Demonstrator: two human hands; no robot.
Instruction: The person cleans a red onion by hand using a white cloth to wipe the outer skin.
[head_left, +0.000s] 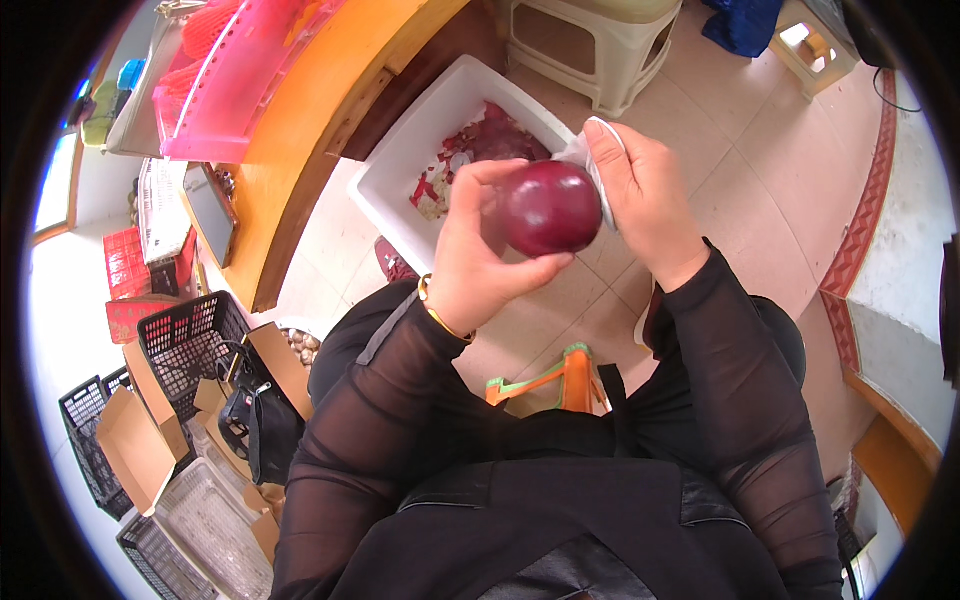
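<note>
A shiny dark red apple (553, 208) is held between the thumb and fingers of my left hand (476, 251), above a white plastic tub. Around its right side my right hand (649, 195) grips a thin white piece (609, 187), cloth-like, with a pale rim by the thumb. The white piece lies against or very close to the apple; its exact form is partly hidden by my fingers. Beneath the hands, the white tub (390, 217) contains red and pale scraps (427, 196) and a dark reddish heap.
A curved wooden counter (300, 180) with a pink plastic basket (217, 112) stands at the upper left. Black crates (191, 330) and open cardboard boxes (135, 442) crowd the left. A cream plastic stool (592, 45) stands beyond the tub; an orange stool (577, 375) shows between my legs.
</note>
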